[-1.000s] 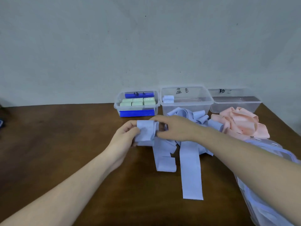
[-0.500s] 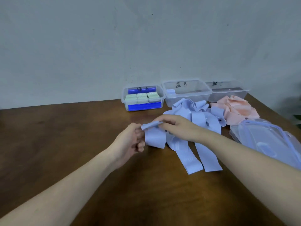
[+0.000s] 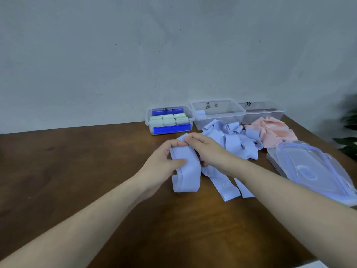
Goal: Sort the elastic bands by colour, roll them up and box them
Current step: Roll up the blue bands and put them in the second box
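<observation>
Hands meet at the centre of the frame over a brown wooden counter [image 3: 77, 171]. The left hand [image 3: 162, 161] holds a pale blue band [image 3: 188, 171], its thumb pressed flat on the front face and its fingers [image 3: 176, 144] curled over the band's upper end, so they are clamped on the fabric. The right hand [image 3: 208, 149] comes in from the lower right and pinches the same upper end from the other side, fingers bent and closed on it. The band hangs down from that grip in a loose fold whose lower edge rests on the counter.

Just right of the hands lies a heap of blue bands [image 3: 233, 140], with two loose ends trailing toward the bottom of the frame (one shows faint printed numerals, too small to read). Further right, touching that heap, is a pile of pink bands [image 3: 274, 130].

Along the wall, right of centre, stand three clear boxes in a row. The left box [image 3: 190, 120] holds green rolls [image 3: 169, 118] packed side by side, with blue strips before and behind them. The middle box [image 3: 239, 117] has one small blue roll [image 3: 200, 114] in its left corner. The right box [image 3: 270, 114] sits behind the pink pile; its contents cannot be made out. Each carries a handwritten mark.

At the right edge lie clear lids [image 3: 313, 167] with blue seals, stacked near the counter's edge.
</observation>
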The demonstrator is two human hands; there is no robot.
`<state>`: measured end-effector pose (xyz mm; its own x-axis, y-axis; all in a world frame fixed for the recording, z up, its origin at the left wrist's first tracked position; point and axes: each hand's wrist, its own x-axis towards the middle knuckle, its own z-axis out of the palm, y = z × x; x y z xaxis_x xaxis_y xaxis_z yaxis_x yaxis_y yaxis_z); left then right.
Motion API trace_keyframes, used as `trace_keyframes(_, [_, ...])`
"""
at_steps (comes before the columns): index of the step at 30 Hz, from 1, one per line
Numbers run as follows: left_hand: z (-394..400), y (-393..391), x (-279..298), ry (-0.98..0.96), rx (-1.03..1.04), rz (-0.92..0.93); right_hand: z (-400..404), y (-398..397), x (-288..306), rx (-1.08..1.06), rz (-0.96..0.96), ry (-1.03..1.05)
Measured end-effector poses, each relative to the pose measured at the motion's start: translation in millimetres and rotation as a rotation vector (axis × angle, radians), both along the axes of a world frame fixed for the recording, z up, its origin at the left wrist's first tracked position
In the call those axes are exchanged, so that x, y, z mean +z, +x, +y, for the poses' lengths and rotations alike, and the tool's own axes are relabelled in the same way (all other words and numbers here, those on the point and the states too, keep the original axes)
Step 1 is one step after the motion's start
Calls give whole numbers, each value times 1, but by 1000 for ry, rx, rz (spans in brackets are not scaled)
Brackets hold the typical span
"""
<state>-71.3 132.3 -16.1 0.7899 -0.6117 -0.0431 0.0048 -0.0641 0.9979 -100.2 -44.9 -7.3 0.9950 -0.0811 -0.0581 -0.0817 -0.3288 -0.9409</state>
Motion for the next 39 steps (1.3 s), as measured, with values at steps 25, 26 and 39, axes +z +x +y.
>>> trace_keyframes(25, [-39, 74, -13, 54, 165, 125, 16, -35, -52, 102, 404, 18])
trace_keyframes(26, [-41, 77, -17, 54, 167, 139, 15, -37, -52, 107, 429, 51])
trace_keyframes(39, [-16, 51, -60, 480, -31, -328, 9, -55, -41, 177, 476, -133])
